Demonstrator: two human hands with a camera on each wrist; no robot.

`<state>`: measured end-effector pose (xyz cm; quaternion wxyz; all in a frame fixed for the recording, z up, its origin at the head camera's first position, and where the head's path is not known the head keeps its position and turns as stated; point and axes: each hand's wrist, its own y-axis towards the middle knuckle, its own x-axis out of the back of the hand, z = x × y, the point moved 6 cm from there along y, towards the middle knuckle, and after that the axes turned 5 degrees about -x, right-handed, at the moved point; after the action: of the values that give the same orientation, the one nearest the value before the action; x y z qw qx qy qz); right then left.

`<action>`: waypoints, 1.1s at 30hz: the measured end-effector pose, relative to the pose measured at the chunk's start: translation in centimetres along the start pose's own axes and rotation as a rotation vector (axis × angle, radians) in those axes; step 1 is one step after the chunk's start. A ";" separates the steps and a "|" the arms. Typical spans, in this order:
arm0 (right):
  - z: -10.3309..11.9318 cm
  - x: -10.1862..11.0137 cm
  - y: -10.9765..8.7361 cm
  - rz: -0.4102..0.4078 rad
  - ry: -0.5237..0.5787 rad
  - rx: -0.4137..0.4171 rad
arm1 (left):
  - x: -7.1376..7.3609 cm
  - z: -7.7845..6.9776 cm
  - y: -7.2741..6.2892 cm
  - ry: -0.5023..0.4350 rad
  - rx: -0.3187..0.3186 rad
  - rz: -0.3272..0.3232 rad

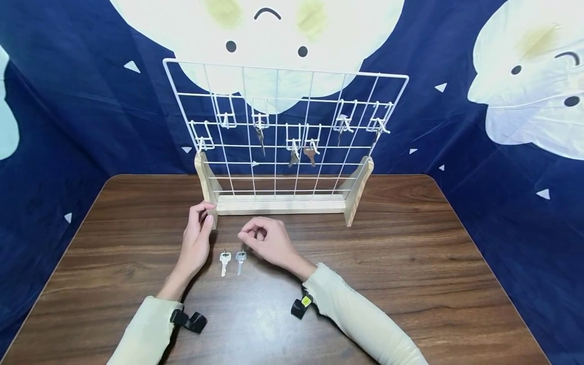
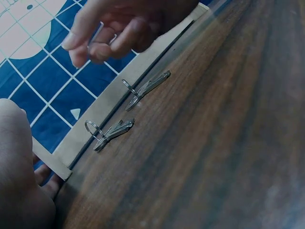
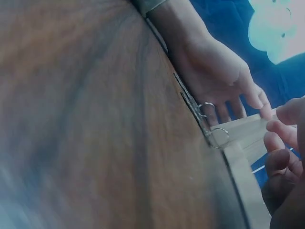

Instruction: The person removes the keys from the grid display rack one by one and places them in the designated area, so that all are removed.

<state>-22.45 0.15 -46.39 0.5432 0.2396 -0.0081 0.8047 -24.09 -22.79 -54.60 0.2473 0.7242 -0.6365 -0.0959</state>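
Observation:
My left hand (image 1: pixel 196 241) holds the left wooden leg (image 1: pixel 207 190) of a white wire grid rack, thumb in front and fingers behind it. Beside it on the table lie two keys with rings: a silver key (image 1: pixel 224 262) and, to its right, another key (image 1: pixel 241 261) with a bluish head. Just above the second key's ring is my right hand (image 1: pixel 269 242), its fingers loosely curled and thumb near the index finger. In the left wrist view, the right hand (image 2: pixel 112 31) shows nothing between its fingers, and both key rings (image 2: pixel 94 128) stand up.
The wire grid (image 1: pixel 276 147) stands on a wooden base (image 1: pixel 280 205) at the table's back edge. Several white hooks (image 1: pixel 225 119) hang on it, some with keys (image 1: pixel 311 153). Brown wooden table (image 1: pixel 410 263) extends to both sides; a dark blue cloth (image 1: pixel 91 126) surrounds it.

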 end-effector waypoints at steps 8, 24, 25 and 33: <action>1.5 1.5 0.3 -0.052 -0.002 0.005 | -0.1 -0.2 0.1 -0.003 -0.005 -0.006; 5.7 5.9 0.7 -0.182 0.110 0.072 | -0.1 -0.2 0.0 0.005 0.018 -0.012; 5.9 6.0 0.6 -0.183 0.115 0.072 | 0.0 -0.2 0.0 0.006 0.019 -0.012; 6.5 6.6 0.7 -0.218 0.147 0.081 | 0.1 -0.2 0.1 0.013 0.020 -0.004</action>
<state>-22.55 3.82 -37.88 0.6166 0.2010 0.0902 0.7559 -24.07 -22.82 -54.42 0.2443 0.7285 -0.6344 -0.0852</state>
